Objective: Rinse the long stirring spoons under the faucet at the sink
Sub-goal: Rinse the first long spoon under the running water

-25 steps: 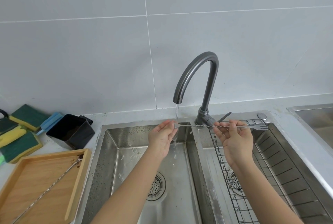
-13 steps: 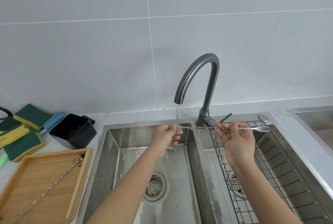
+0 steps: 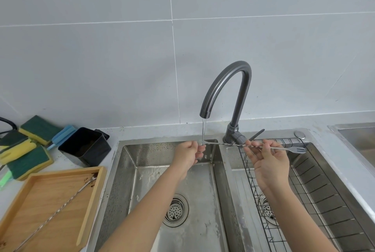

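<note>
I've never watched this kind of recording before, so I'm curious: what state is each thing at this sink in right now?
Faucet: running, thin stream.
Stirring spoon: held level, its left end under the stream.
Left hand: pinching the spoon's wet end.
Right hand: pinching the handle near the fork tip.
Second spoon: lying on the wooden tray, untouched.
Black bin: open, tilted.
Left basin: wet, unplugged.

Sink [image 3: 129, 172]: brushed steel, wet, water-spotted. Faucet [image 3: 225, 83]: dark satin metal; spoon [image 3: 251, 146]: polished metal, twisted shaft. Tray [image 3: 52, 197]: matt wood; bin [image 3: 85, 148]: glossy black plastic.
</note>
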